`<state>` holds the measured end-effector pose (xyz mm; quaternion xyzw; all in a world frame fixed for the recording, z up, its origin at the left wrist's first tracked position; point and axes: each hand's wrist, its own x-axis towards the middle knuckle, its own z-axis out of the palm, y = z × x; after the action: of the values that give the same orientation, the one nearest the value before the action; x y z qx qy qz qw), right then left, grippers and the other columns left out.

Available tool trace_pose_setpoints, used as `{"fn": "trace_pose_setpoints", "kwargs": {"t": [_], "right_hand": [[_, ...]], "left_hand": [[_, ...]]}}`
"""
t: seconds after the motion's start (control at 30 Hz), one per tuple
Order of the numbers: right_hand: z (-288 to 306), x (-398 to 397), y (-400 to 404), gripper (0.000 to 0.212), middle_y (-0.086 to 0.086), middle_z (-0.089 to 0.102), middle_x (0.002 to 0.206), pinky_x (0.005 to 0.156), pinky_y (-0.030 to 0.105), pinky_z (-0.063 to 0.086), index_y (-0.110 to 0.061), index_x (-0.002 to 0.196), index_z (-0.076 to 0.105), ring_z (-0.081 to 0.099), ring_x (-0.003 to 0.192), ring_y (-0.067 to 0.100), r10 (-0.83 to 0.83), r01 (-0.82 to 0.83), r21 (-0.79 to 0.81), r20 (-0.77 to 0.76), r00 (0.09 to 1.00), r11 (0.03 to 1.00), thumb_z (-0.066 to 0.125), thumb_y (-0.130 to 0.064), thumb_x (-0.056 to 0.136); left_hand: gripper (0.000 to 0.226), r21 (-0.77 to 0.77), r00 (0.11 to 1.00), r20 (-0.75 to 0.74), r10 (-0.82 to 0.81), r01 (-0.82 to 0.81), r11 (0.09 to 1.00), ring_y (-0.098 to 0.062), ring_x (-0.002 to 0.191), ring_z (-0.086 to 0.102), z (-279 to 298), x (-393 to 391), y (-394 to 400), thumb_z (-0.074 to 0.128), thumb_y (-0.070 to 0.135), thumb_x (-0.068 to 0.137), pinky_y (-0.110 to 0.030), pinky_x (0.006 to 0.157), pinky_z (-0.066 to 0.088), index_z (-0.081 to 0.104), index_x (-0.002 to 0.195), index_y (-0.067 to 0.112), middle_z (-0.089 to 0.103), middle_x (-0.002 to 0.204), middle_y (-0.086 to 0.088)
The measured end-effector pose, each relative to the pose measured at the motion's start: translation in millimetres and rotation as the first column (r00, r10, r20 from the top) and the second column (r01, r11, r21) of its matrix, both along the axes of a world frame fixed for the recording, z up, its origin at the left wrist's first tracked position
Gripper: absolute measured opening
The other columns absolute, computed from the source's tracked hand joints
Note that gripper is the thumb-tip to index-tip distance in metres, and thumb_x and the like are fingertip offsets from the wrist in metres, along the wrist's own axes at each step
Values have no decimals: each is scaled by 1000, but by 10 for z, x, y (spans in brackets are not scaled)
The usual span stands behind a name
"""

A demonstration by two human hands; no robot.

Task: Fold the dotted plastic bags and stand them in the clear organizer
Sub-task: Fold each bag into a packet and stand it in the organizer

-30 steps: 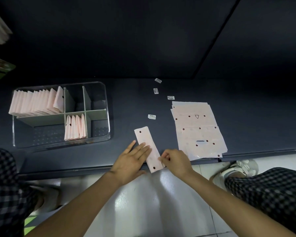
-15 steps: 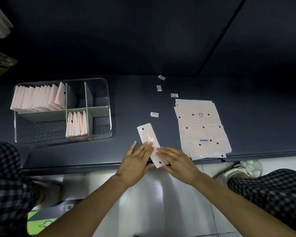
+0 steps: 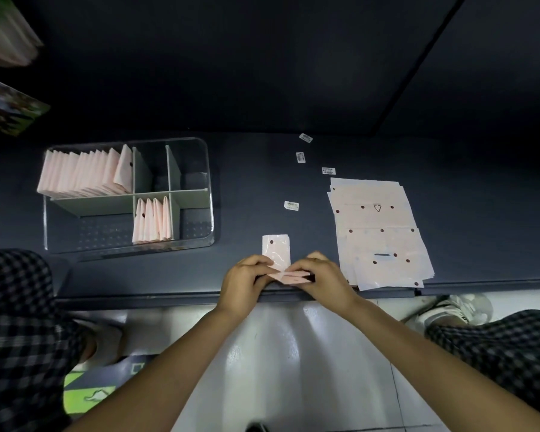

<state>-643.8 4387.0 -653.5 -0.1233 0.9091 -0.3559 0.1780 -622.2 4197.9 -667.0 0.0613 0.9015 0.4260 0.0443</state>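
Note:
A pink dotted bag strip (image 3: 276, 252) lies near the front edge of the dark bench, its near end turned up and folded over. My left hand (image 3: 247, 283) and my right hand (image 3: 323, 280) both pinch that folded near end between them. To the right lies a flat stack of unfolded dotted bags (image 3: 379, 232). At the left stands the clear organizer (image 3: 208, 213). It holds a long row of folded bags (image 3: 85, 174) in its back left compartment and several folded bags (image 3: 152, 224) upright in a front middle compartment.
Small white stickers (image 3: 291, 206) lie scattered on the dark bench (image 3: 247, 182) behind the strip. The bench's front edge runs just under my hands, with pale floor below. Checked trouser legs and a white shoe (image 3: 449, 310) sit at either side.
The strip lay flat and slanted under my hands. Now it points straight away from me, and both hands have lifted its near end and folded it over, so it looks shorter.

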Motion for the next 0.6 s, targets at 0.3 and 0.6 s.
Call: {"fn": "trace_pose_setpoints", "kwargs": {"t": [0.3, 0.6], "right_hand": [[43, -229, -191, 44, -7, 35, 53, 50, 20, 25, -21, 52, 42, 31, 54, 10, -143, 148, -13, 187, 972, 989, 57, -29, 93], [71, -364, -407, 31, 7, 61, 84, 84, 35, 42, -17, 70, 51, 54, 86, 25, -254, 180, 287, 245, 936, 941, 52, -37, 94]], "left_hand": [[17, -143, 958, 108, 265, -249, 958, -16, 95, 42, -45, 32, -58, 68, 34, 84, -26, 81, 31, 75, 91, 21, 50, 94, 7], [20, -311, 922, 198, 333, -263, 913, -22, 110, 41, 41, -14, 34, 58, 40, 90, -29, 89, 30, 66, 98, 23, 47, 112, 0]]}}
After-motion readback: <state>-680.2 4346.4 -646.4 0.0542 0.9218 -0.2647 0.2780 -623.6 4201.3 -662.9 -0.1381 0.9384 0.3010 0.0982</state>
